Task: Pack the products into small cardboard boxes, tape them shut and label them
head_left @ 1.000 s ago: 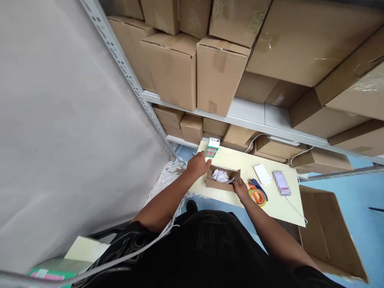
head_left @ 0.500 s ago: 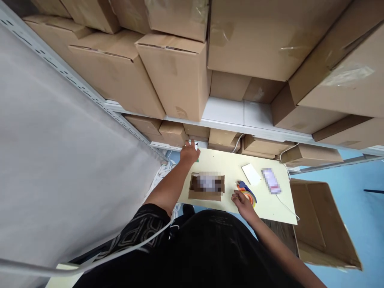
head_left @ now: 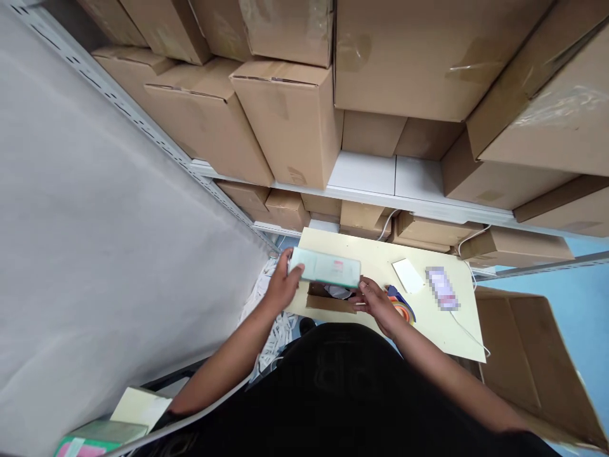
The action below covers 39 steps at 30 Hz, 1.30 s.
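A long pale green box (head_left: pixel 328 268) is lying across the air just below the middle of the frame, over an open brown carton (head_left: pixel 330 303) that is sitting on the table (head_left: pixel 447 333). The left grip (head_left: pixel 282 284) is closing around the box's left end, its thumb pressing on the upper face. The right grip (head_left: pixel 377 303) is resting by the other end with fingers partly spread; whether it is bearing any of the box, I cannot tell.

The box is probably light and fairly stiff, smooth enough to slip a little, and its walls are likely to dent under a hard pinch; holding both short ends or the long edges should suit it.

Its underside is facing away, and its pinkish print is blurring past reading. The box is also covering much of the carton's mouth, so the white material (head_left: pixel 339 292) inside is showing only partly.
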Each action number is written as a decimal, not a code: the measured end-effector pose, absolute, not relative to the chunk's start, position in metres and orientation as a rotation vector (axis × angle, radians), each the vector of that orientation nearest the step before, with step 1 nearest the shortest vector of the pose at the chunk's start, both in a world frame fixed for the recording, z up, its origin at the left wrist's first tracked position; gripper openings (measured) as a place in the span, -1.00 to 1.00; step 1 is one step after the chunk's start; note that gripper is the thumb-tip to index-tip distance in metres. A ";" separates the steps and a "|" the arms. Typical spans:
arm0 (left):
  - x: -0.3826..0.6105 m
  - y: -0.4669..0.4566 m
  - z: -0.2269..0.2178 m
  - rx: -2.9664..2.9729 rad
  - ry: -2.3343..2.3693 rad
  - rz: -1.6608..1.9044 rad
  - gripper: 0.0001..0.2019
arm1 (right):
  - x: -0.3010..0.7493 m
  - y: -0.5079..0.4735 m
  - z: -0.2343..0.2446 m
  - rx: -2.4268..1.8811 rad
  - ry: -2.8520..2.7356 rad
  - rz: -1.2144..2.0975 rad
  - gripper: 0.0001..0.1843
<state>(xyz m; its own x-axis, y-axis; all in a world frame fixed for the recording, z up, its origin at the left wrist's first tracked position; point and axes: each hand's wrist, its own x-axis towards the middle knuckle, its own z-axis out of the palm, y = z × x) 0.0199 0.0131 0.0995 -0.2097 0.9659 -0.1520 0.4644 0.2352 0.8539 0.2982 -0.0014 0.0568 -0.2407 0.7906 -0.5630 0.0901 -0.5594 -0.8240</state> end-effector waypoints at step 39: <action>0.014 0.008 -0.025 1.751 1.646 0.443 -0.46 | 0.284 -0.009 -0.028 -2.011 -1.310 1.142 -0.47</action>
